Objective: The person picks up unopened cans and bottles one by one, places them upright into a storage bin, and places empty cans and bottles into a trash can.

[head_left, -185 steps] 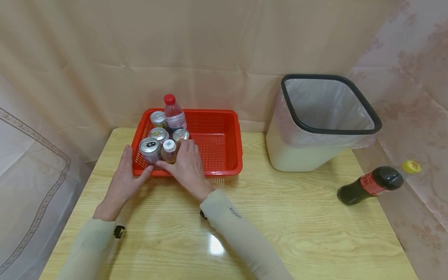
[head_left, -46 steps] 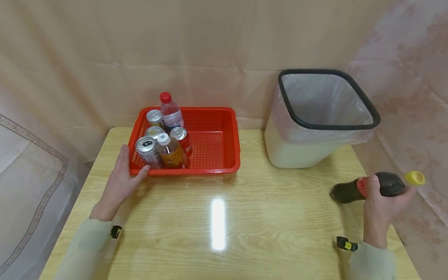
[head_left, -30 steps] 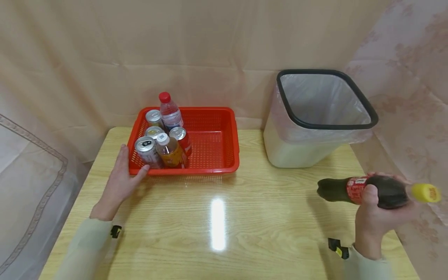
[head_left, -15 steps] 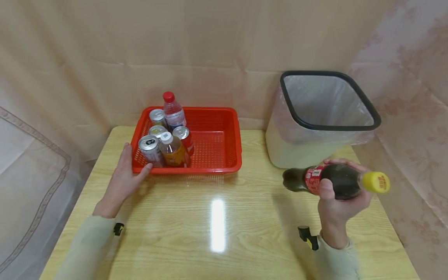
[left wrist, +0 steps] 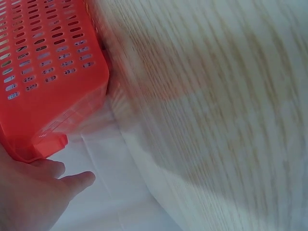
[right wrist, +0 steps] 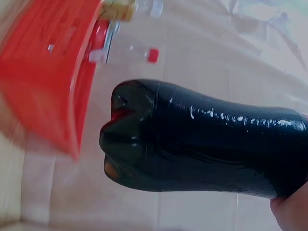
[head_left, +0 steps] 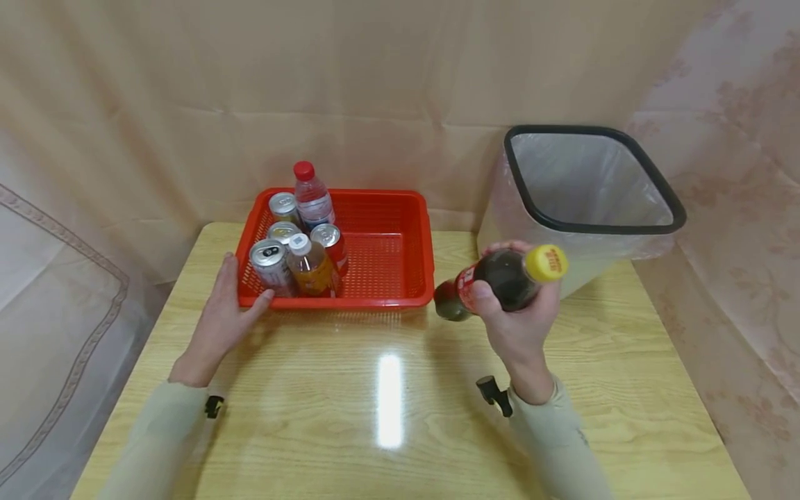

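In the head view my right hand [head_left: 523,332] grips a bottle of dark cola [head_left: 505,279] with a red label and yellow cap. It is tilted in the air just off the basket's right end; its lobed base points left. The right wrist view shows that bottle base [right wrist: 130,139] close to the red basket wall [right wrist: 43,82]. My left hand [head_left: 215,319] touches the near left corner of the red plastic basket [head_left: 381,303], fingers extended along its outer side and thumb by the front rim. The left wrist view shows fingers [left wrist: 79,182] beside the basket corner [left wrist: 53,108].
Several drinks stand in the basket's left half: silver-topped cans [head_left: 273,264], a red can [head_left: 330,244], an amber drink bottle [head_left: 315,274] and a red-capped water bottle [head_left: 314,201]. A bag-lined cream bin [head_left: 581,260] stands behind my right hand, on the wood-grain table [head_left: 312,389].
The right hand has let go of items in the basket, taken the cola bottle from the table's right side, lifted it and carried it left. The left hand stays at the basket corner.
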Available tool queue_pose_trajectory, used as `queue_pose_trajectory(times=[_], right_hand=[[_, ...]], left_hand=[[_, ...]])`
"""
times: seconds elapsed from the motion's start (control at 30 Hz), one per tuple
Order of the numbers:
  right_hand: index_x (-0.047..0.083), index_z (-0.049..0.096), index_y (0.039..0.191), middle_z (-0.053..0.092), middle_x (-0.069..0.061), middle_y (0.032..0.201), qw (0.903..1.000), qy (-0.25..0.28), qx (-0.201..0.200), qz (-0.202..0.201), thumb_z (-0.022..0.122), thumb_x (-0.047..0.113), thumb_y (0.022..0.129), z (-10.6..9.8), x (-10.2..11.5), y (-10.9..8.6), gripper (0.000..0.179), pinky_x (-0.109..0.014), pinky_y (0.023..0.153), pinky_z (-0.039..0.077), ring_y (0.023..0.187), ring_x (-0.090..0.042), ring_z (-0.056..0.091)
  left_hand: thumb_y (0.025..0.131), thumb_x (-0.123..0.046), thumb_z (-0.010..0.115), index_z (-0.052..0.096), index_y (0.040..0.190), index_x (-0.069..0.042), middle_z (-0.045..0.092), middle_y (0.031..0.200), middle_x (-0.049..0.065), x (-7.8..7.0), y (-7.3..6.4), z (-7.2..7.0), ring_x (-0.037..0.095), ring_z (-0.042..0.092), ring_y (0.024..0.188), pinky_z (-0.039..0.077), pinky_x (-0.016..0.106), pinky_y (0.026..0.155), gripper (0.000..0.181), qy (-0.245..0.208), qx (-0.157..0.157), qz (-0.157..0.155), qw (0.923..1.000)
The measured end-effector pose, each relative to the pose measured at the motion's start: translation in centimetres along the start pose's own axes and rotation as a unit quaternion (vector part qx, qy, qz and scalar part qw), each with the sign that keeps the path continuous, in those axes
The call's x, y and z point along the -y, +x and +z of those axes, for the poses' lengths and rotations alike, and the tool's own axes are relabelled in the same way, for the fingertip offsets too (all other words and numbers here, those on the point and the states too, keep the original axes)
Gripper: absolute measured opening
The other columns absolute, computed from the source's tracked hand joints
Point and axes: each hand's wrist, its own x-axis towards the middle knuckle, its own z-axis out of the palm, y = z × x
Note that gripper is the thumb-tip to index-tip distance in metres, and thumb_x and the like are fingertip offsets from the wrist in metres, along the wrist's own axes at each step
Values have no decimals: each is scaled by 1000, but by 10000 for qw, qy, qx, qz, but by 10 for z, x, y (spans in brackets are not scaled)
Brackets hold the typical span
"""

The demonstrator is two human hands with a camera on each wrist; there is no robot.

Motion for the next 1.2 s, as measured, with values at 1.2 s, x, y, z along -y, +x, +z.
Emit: queue_pose_trajectory(times=[1.2], right_hand=[[12,38,145,53,-8,136,9248,-1425,2375,2608,76,31,95,116,-102,-26,66,-45,104,53,126,-24,53]], left_hand=[[100,-55,59,-3,165,-2,-2,172,23,-9,3,10,48,10,155,23,71,115,104,-5,89,-15,10000]])
